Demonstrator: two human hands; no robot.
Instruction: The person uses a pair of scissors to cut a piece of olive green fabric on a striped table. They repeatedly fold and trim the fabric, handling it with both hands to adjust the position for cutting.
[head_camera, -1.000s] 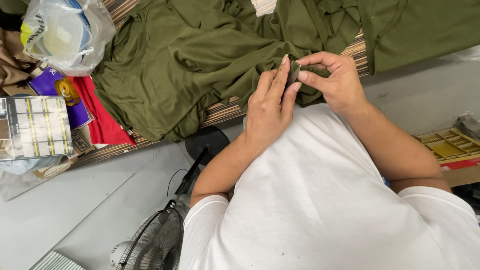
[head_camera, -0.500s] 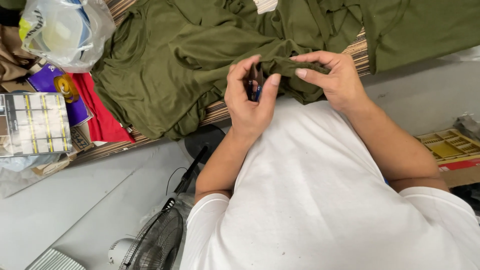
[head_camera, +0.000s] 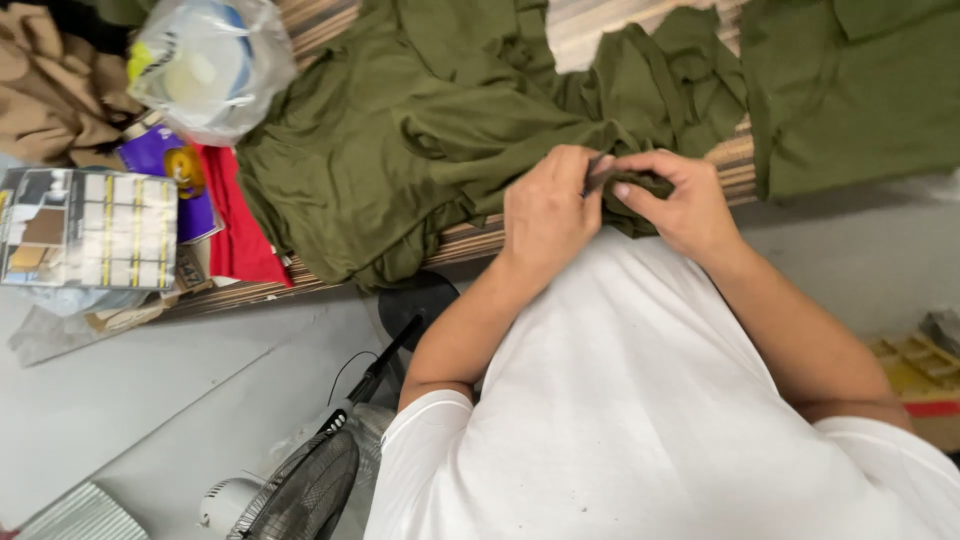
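Observation:
A large olive green garment (head_camera: 420, 140) lies rumpled on a striped wooden tabletop (head_camera: 470, 240). Both my hands meet at its near edge, just above my white shirt. My right hand (head_camera: 680, 205) pinches a small bunched fold of the green fabric (head_camera: 640, 185). My left hand (head_camera: 545, 215) is closed around a small dark tool (head_camera: 597, 175), whose tip touches that fold; most of the tool is hidden by my fingers. Another olive green piece (head_camera: 850, 90) lies at the far right of the table.
At left are a clear plastic bag (head_camera: 210, 60), tan cloth (head_camera: 50, 90), red cloth (head_camera: 235, 235), a purple packet (head_camera: 165, 165) and a printed box (head_camera: 85, 225). On the grey floor stand a fan (head_camera: 300, 490) with its black base (head_camera: 420, 300), and a wooden pallet (head_camera: 920, 360) at right.
My left hand turned over from palm-up with the dark tool showing and moved right, back onto the fold held by my right hand. The view also shifted slightly.

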